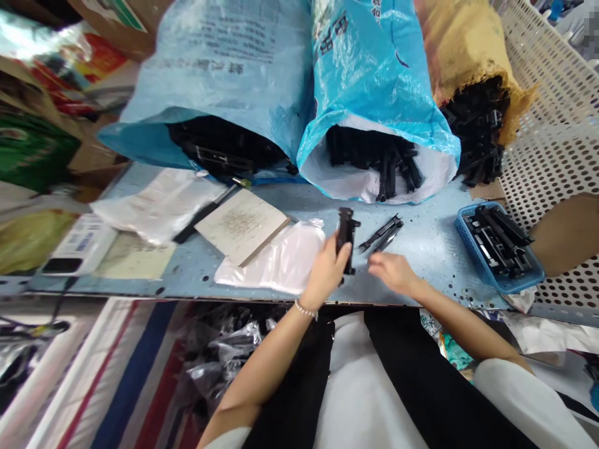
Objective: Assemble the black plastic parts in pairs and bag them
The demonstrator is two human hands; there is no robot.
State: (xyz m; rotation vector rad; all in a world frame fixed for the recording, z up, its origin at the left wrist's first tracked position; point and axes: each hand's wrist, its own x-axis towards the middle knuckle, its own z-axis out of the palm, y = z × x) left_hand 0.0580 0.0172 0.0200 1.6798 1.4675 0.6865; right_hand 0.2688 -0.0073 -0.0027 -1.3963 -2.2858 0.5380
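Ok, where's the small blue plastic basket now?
Head view, right side: the small blue plastic basket sits on the blue tabletop, between the right hand and the white perforated plastic panel.

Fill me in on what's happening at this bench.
A person's left hand holds a black part upright over the bench. The right hand is by some loose black pieces; whether it touches them is unclear. More black parts show in three open sacks behind and a blue basket to the right.
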